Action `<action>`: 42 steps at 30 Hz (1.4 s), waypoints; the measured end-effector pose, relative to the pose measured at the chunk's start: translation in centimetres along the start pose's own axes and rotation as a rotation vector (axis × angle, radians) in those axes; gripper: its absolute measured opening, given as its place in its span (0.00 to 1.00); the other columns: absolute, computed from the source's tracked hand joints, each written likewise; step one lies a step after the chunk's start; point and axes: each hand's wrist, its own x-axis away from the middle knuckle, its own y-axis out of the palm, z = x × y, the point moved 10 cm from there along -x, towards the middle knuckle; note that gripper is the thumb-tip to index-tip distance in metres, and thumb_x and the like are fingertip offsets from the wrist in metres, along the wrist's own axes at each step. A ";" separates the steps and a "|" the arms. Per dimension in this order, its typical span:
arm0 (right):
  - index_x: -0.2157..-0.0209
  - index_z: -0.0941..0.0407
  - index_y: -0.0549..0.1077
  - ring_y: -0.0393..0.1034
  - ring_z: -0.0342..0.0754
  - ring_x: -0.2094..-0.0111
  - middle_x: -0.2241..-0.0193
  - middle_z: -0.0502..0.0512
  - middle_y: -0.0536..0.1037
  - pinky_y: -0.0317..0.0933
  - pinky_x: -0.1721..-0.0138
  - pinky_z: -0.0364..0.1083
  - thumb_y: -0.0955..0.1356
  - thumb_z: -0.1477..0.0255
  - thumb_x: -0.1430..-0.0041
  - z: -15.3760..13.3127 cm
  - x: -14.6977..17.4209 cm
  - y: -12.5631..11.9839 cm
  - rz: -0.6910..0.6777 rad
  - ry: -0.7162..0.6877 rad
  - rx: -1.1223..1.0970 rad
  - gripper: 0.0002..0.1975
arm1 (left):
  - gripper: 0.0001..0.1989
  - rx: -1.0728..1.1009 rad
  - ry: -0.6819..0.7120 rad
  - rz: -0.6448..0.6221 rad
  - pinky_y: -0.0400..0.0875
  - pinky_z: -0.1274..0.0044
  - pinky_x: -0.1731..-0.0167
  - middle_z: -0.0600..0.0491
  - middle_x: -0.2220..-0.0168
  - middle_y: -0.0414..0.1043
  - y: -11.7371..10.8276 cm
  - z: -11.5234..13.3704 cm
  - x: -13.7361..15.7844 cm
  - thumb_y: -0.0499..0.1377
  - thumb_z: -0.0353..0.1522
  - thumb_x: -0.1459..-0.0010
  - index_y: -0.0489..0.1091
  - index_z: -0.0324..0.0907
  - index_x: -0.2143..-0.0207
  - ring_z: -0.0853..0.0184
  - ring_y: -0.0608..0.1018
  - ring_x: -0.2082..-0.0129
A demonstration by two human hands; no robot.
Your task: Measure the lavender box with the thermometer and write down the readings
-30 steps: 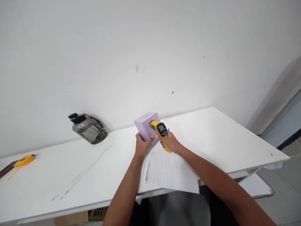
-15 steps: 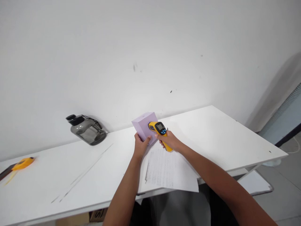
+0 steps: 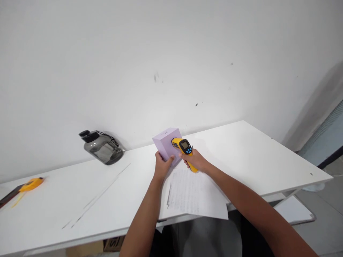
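My left hand [image 3: 163, 165] grips the lower part of a pale purple box [image 3: 164, 144], its thumb lying on the right-hand face. The box stands tilted above the white table. In my right hand [image 3: 197, 159] is a yellow and black infrared thermometer [image 3: 184, 145], held by its handle, with a small grey screen and blue buttons toward me. Its nose is against or very close to the box's right face; I cannot tell whether they touch. Sheets of printed paper [image 3: 191, 194] lie below both hands, partly hanging over the table's front edge.
A grey see-through water bottle [image 3: 103, 148] with a black cap stands by the wall on the left. At the far left lies an orange and black tool [image 3: 30, 184]. The white table [image 3: 257, 157] runs along the wall. Cardboard boxes [image 3: 114, 243] sit beneath it.
The whole view has shifted slightly, so everything appears a little further right. Both hands keep their hold, and the thermometer stays at the box's face.
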 end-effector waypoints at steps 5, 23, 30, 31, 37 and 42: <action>0.63 0.54 0.70 0.66 0.44 0.76 0.76 0.46 0.70 0.63 0.74 0.44 0.73 0.56 0.48 -1.3 0.5 -1.1 0.153 -0.143 0.126 0.18 | 0.40 -0.192 -0.007 0.065 0.71 0.63 0.49 0.42 0.47 0.68 -0.7 0.1 0.0 0.70 0.46 0.55 0.55 0.43 0.47 0.56 0.74 0.47; 0.51 0.54 0.70 0.70 0.49 0.69 0.70 0.50 0.76 0.62 0.67 0.46 0.69 0.54 0.45 -4.9 3.0 -3.9 0.500 -0.342 0.284 0.25 | 0.47 -0.449 -0.272 0.352 0.65 0.58 0.40 0.38 0.39 0.65 -5.0 -1.0 0.1 0.68 0.50 0.57 0.51 0.43 0.41 0.47 0.71 0.40; 0.52 0.53 0.71 0.69 0.49 0.69 0.70 0.50 0.76 0.62 0.67 0.46 0.68 0.52 0.45 -4.9 3.1 -4.3 0.527 -0.333 0.272 0.24 | 0.46 -0.476 -0.257 0.348 0.65 0.58 0.40 0.37 0.39 0.64 -5.0 -1.0 -0.1 0.68 0.49 0.56 0.50 0.42 0.41 0.47 0.72 0.40; 0.53 0.53 0.71 0.69 0.49 0.69 0.70 0.50 0.76 0.62 0.68 0.46 0.68 0.52 0.45 -4.9 3.1 -4.3 0.530 -0.331 0.270 0.24 | 0.46 -0.477 -0.257 0.347 0.65 0.58 0.40 0.37 0.39 0.64 -5.0 -1.0 -0.1 0.68 0.49 0.56 0.50 0.41 0.41 0.47 0.72 0.40; 0.54 0.53 0.71 0.69 0.49 0.70 0.71 0.49 0.75 0.62 0.68 0.46 0.68 0.51 0.45 -4.9 3.1 -4.3 0.526 -0.316 0.280 0.24 | 0.46 -0.471 -0.261 0.351 0.66 0.60 0.40 0.38 0.40 0.65 -4.9 -1.1 -0.1 0.68 0.48 0.56 0.51 0.42 0.42 0.49 0.72 0.41; 0.52 0.53 0.71 0.69 0.49 0.70 0.71 0.48 0.75 0.62 0.68 0.46 0.69 0.51 0.45 -4.5 2.9 -3.9 0.495 -0.288 0.294 0.25 | 0.46 -0.474 -0.256 0.354 0.65 0.60 0.40 0.38 0.39 0.64 -4.8 -1.0 -0.1 0.68 0.48 0.56 0.51 0.41 0.41 0.49 0.72 0.41</action>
